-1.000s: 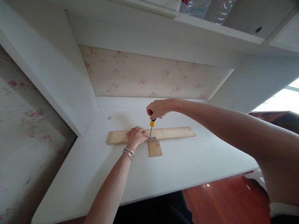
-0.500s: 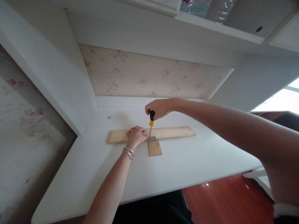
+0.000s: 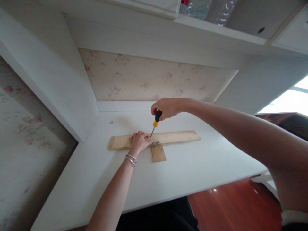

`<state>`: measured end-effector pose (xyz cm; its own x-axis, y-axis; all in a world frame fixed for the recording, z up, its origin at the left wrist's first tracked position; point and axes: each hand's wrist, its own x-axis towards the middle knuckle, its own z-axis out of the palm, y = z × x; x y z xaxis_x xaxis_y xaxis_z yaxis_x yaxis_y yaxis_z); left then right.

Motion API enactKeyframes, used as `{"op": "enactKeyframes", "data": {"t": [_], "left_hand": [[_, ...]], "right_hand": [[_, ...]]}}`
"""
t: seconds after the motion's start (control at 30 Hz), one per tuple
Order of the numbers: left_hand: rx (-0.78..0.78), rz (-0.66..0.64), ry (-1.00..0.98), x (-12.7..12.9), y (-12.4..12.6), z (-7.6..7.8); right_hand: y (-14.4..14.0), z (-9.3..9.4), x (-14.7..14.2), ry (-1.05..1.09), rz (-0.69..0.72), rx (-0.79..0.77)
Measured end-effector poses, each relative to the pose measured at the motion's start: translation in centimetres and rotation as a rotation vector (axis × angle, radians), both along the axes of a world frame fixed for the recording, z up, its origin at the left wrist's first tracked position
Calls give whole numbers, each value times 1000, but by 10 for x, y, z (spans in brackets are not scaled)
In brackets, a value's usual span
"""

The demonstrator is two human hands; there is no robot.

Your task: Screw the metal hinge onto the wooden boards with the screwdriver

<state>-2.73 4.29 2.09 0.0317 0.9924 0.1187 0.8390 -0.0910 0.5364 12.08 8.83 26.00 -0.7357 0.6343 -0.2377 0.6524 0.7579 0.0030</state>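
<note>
One screwdriver (image 3: 156,121) gripped in right hand (image 3: 166,108), tip tilted toward one hinge (image 3: 155,144) — left hand (image 3: 139,140) flat, fingers loosely curled, pressing long plank (image 3: 178,137); short plank (image 3: 158,154) beside; two wrist bangles (image 3: 130,158); white counter (image 3: 192,166).

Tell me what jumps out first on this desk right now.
The right hand grips a yellow-and-black screwdriver at mid-desk, tip angled down beside a small metal hinge. The hinge lies between a long wooden strip and a short wooden block. The left hand, bangles at the wrist, presses on the strip.
</note>
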Motion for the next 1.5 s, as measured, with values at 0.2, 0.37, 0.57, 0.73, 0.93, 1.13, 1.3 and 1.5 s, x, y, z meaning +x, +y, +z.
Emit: {"op": "enactKeyframes", "data": {"t": [0.2,0.37,0.57,0.73,0.93,1.13,1.3,1.5], "left_hand": [[80,-67,8,1,-7,2],[219,-182,11,12,-21,7],[258,-353,85,22,-27,1],[246,-332,106,22,-23,-7],[181,-309,97,23,-26,-1],[155,-308,92,23,-27,2],[172,-313,110,22,-26,0],[176,-320,116,23,-26,1]], "right_hand": [[-8,-4,22,-31,-206,55],[-11,-14,37,-26,-262,25],[-10,-23,45,7,-274,-20],[-10,-21,46,32,-272,-65],[-14,-24,41,31,-253,-11],[-14,-22,39,4,-209,60],[-12,-24,39,-2,-215,67],[-18,-22,36,-12,-211,36]]}}
